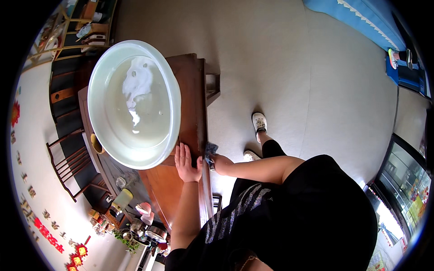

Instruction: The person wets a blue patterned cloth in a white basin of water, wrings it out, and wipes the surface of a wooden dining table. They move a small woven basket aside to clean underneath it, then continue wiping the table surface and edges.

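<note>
My left hand (186, 163) lies flat on the reddish-brown wooden table (156, 187), fingers stretched out and just beside the rim of a large pale basin (174, 124). The basin stands on the table with clear water (122, 113) and a few bubbles in it. At the table's right side, my right hand (219, 164) is closed on a dark blue-grey cloth (211, 150). The cloth is against the table's side edge; the fingers of that hand are partly hidden.
Dark wooden chairs (72, 165) stand left of the table. A yellow-green container (122, 198), a small glass (120, 182) and a brown round object (96, 143) are along its left part. Grey floor (334, 86) stretches right, toward a blue-covered piece of furniture (361, 20) and another person's feet (393, 58).
</note>
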`<action>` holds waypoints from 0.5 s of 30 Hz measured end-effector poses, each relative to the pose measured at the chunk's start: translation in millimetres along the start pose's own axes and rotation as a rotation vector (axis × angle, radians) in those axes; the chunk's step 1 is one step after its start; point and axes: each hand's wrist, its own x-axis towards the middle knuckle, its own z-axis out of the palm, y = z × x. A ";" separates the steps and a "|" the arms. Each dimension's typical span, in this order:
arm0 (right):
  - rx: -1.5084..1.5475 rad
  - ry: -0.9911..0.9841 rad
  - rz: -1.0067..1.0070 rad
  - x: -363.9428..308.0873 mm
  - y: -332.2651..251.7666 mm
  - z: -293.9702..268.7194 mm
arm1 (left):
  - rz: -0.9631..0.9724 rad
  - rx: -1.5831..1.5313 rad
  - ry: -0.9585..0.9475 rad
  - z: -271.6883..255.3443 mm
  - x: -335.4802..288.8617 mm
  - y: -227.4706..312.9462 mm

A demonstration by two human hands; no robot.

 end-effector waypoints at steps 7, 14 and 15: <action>-0.006 0.167 -0.302 -18.5 25.7 -18.7 | 0.073 -0.033 0.077 2.7 2.0 1.4; -0.067 -0.014 -0.232 -110.8 65.7 -0.6 | 0.033 0.060 0.131 12.3 3.9 12.7; -0.106 0.000 -0.310 -121.7 80.2 6.7 | -0.015 0.077 0.145 13.7 -0.5 17.6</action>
